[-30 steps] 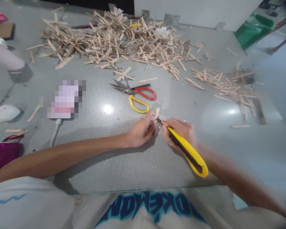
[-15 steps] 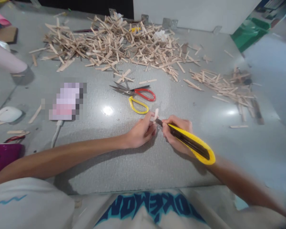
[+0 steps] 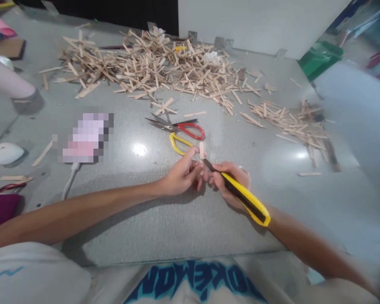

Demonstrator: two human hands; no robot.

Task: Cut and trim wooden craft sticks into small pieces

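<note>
My left hand (image 3: 185, 173) is closed on a small wooden craft stick (image 3: 202, 150), whose rounded end points up between the fingers. In my right hand (image 3: 231, 179) is a yellow and black utility knife (image 3: 247, 199), gripped near its front. The knife's dark blade (image 3: 208, 164) reaches to the lower part of the stick, by my left fingertips; whether it touches the wood I cannot tell. Just beyond my left hand lie scissors (image 3: 190, 130) with one red and one yellow handle, their blades parted and pointing left.
A big heap of craft sticks (image 3: 145, 63) spreads along the back, with a smaller pile (image 3: 285, 120) at right. On the left are a blurred-out phone (image 3: 85, 137) with a white cable (image 3: 70, 181), a white case (image 3: 5, 153) and a purple object (image 3: 1, 209). A green bin (image 3: 321, 59) stands behind.
The knife has turned in my right hand, so its yellow spine shows more and its rear end sits further left. The stick now stands straighter. The whole view has shifted slightly.
</note>
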